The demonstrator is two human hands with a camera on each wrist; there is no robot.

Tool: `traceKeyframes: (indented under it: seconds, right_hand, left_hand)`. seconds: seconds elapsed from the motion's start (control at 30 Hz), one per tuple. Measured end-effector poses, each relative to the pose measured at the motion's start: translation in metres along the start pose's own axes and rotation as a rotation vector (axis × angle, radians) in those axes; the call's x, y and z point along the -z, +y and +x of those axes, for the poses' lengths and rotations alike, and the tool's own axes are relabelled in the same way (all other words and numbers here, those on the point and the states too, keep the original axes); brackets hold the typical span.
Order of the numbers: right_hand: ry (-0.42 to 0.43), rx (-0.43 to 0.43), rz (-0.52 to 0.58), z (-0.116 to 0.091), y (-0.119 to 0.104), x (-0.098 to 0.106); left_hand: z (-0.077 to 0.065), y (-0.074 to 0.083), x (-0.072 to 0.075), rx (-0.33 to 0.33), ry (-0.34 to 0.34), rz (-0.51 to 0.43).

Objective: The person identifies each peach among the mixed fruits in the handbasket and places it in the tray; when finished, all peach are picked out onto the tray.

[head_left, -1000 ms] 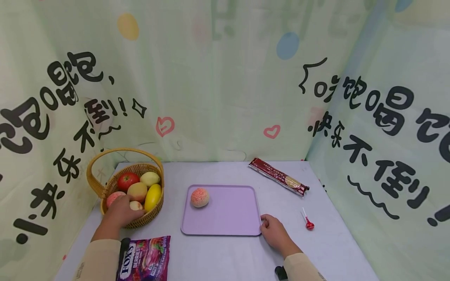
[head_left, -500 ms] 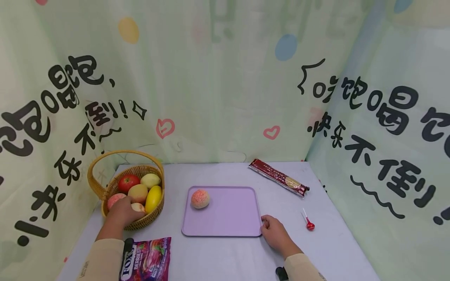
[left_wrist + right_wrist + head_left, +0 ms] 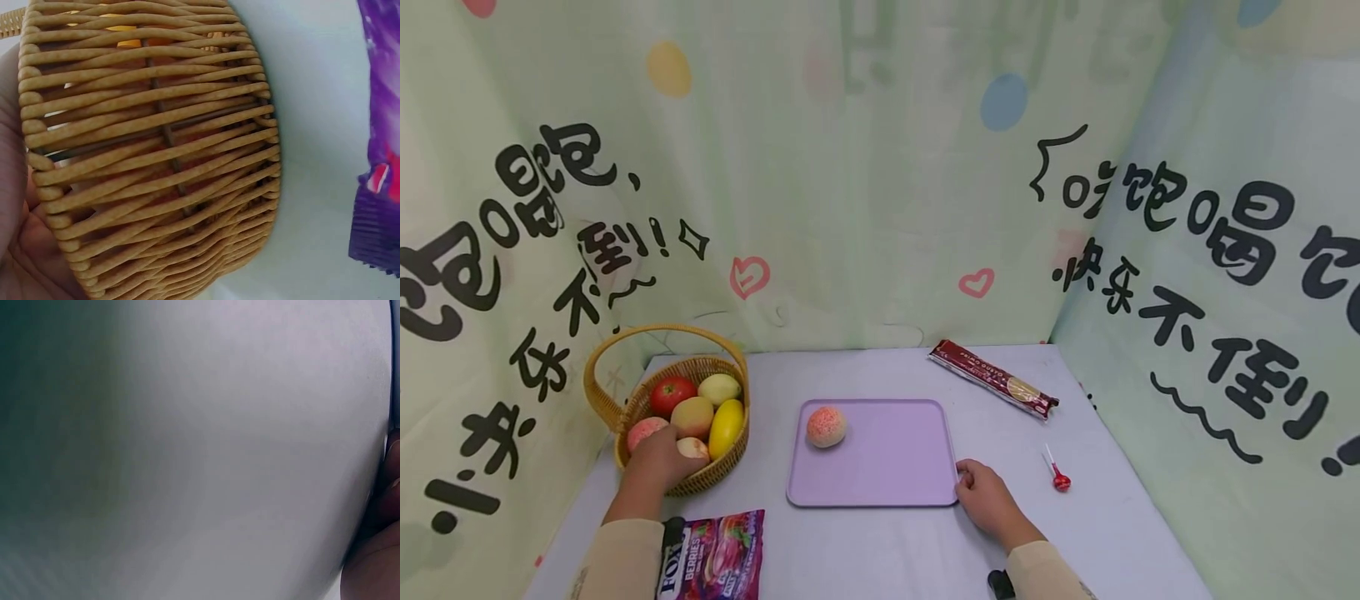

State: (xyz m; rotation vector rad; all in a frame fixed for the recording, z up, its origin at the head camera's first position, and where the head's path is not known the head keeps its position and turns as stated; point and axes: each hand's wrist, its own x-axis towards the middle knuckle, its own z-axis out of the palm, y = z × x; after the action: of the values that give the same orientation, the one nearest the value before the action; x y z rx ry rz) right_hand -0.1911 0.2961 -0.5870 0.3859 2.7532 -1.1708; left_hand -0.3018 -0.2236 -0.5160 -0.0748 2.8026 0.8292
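Observation:
A wicker basket (image 3: 707, 477) holds a red apple-like fruit (image 3: 672, 395), a pink fruit (image 3: 646, 431), an orange-tan fruit (image 3: 693, 417), a pale yellow fruit (image 3: 719, 388), a bright yellow fruit (image 3: 726, 429) and a pale peach (image 3: 692, 448). Reaching over the near rim, my left hand (image 3: 657, 462) grips the pale peach; its fingertips are hidden. In the left wrist view the basket's woven side (image 3: 156, 144) covers most of that hand (image 3: 37, 256). My right hand (image 3: 987, 498) pinches the right edge of a lilac tray (image 3: 887, 454). On that tray sits a speckled pink peach (image 3: 826, 427).
A purple candy bag (image 3: 718, 554) lies before the basket, beside the left forearm. Toward the back right is a dark red snack packet (image 3: 992, 379). A red lollipop (image 3: 1060, 480) lies right of the right hand. Printed curtains (image 3: 865, 208) enclose the table (image 3: 865, 550).
The whole head view shifts slightly. My left hand stays at the pale peach in the basket, and my right hand keeps its place on the tray's edge.

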Motion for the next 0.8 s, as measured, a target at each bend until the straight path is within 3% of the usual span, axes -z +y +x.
traceKeyframes:
  seconds: [0.57,0.8]
  right_hand:
    - [-0.001,0.000,0.001,-0.0007,-0.0014,0.0000]
    - [0.004,0.002,-0.006,-0.0014,-0.0008,0.0007]
  left_hand:
    - [-0.0052,-0.0063,0.0029,-0.038,0.024,-0.010]
    - [-0.0066,-0.0080,0.0056,-0.088,0.081,0.004]
